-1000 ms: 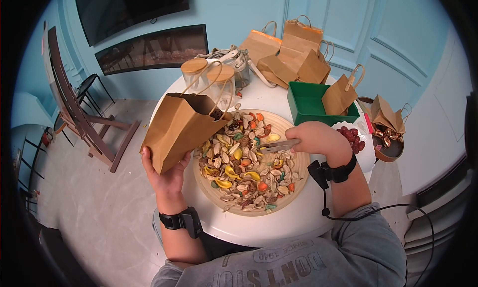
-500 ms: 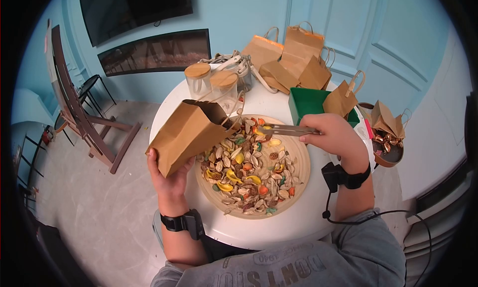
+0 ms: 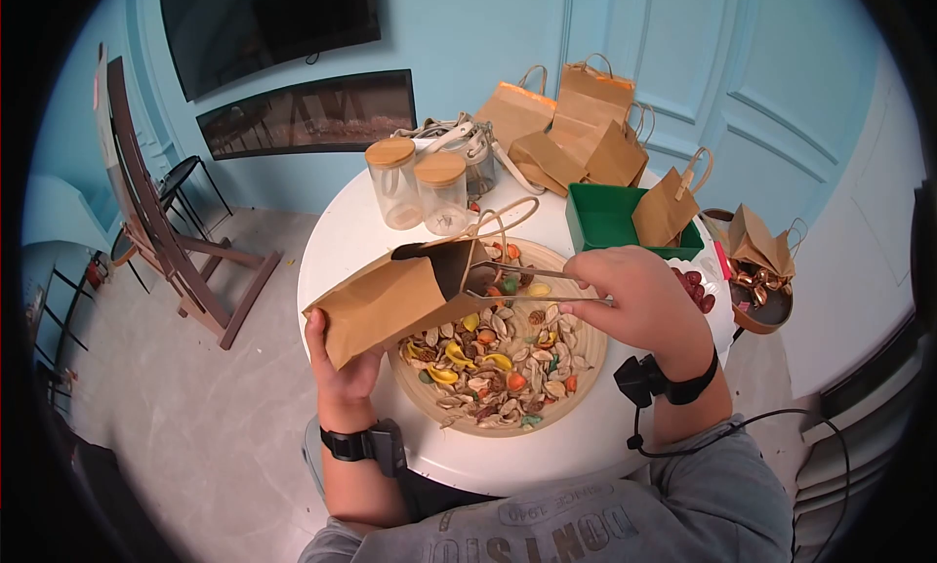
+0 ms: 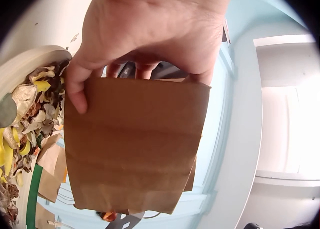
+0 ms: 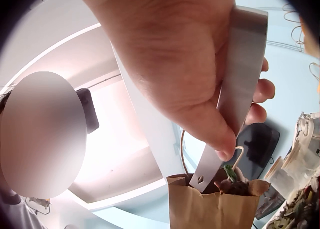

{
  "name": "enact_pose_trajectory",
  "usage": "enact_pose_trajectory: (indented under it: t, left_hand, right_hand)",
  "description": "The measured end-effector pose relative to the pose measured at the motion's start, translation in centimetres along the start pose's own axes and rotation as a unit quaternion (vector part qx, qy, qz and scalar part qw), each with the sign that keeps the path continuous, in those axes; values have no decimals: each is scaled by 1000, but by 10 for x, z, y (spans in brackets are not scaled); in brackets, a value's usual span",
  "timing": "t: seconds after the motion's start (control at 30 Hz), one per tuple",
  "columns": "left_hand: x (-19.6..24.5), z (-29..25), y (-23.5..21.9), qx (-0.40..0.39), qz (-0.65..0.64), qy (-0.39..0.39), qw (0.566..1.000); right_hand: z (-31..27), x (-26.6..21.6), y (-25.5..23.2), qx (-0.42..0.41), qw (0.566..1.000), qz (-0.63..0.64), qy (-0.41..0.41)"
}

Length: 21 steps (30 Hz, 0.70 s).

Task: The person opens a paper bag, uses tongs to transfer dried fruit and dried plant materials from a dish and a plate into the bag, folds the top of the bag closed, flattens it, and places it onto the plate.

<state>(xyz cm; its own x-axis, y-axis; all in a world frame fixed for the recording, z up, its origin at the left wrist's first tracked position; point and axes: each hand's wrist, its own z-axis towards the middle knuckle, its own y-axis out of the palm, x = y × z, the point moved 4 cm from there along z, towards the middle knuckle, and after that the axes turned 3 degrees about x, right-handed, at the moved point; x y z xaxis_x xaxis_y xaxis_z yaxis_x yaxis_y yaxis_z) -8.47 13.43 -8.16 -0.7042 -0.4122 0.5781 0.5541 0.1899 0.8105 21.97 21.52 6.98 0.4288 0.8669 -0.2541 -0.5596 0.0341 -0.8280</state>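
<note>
One bag [image 3: 381, 309] | left wrist: panel [image 4: 135, 129] | right wrist: mouth [image 5: 214, 195], green piece [image 5: 230, 172]

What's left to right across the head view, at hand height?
Easel → held paper bag → metal tongs → right hand → round brown container.

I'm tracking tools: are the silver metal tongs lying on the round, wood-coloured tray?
No, the right hand holds the silver metal tongs, tips at the tilted brown paper bag.
</note>
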Motion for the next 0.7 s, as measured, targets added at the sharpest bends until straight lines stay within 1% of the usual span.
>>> enact_pose_trajectory:
  t: [0.07, 0.17, 0.23, 0.27, 0.33, 0.37, 0.43, 0.47, 0.53, 0.57, 0.63, 0.7]
  left_hand:
    - [1, 0, 2, -3, 0, 3, 1000]
    - [0, 2, 0, -1, 7, 7, 1000]
    - [1, 4, -1, -12, 15, 20, 1000]
    - [3, 4, 2, -11, 15, 20, 1000]
    - [8, 3, 9, 20, 4, 41, 999]
    - [10, 5, 5, 3, 7, 42, 999]
    - [12, 5, 3, 13, -7, 46, 999]
    - [13, 6, 3, 22, -22, 49, 998]
    - [13, 6, 1, 21, -19, 46, 999]
    - [13, 6, 1, 21, -17, 43, 999]
    - [12, 5, 1, 21, -14, 42, 999]
    - [11, 5, 3, 22, -12, 41, 999]
  right_hand:
    - [0, 0, 0, 11, 1000, -5, -11]
    - [-1, 0, -2, -7, 1000, -14, 7]
    - [-1, 0, -8, 7, 999, -3, 52]
    - [-1, 1, -8, 7, 999, -2, 52]
    - [-3, 9, -12, 4, 994, -29, 109]
    - [-4, 13, -12, 3, 994, -29, 109]
    - [-10, 31, -2, -71, 979, -108, 155]
    - [-11, 39, 3, -71, 979, -109, 155]
    - [-14, 56, 19, -141, 959, -172, 178]
    - [-13, 59, 21, -141, 958, -172, 179]
    - [-15, 70, 31, -245, 920, -179, 250]
    - [-13, 73, 38, -255, 923, -154, 245]
